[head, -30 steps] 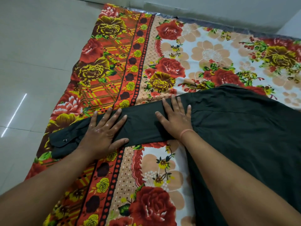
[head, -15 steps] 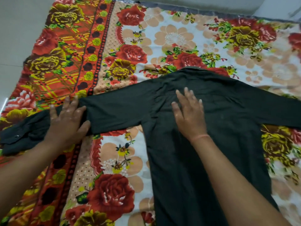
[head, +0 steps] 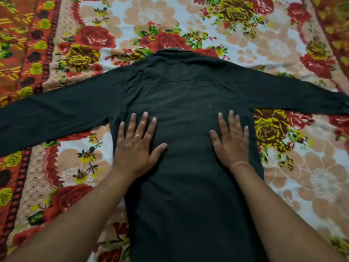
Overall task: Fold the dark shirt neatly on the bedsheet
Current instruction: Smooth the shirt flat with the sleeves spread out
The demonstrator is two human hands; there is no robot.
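Observation:
The dark shirt lies flat, back side up, on the floral bedsheet. Its collar points away from me and both long sleeves stretch out to the left and right edges of the view. My left hand rests palm down on the left part of the shirt's back, fingers spread. Palm down as well, my right hand presses the right part of the back, a thin pink band at its wrist. Neither hand grips any cloth. The shirt's lower hem is out of view below.
The bedsheet has a red and orange patterned border along the left side and another at the far right. Its pale flowered middle surrounds the shirt on all visible sides.
The view has shifted right, centring the shirt. My left hand left the left sleeve and my right hand slid across; both now lie flat on the shirt's back.

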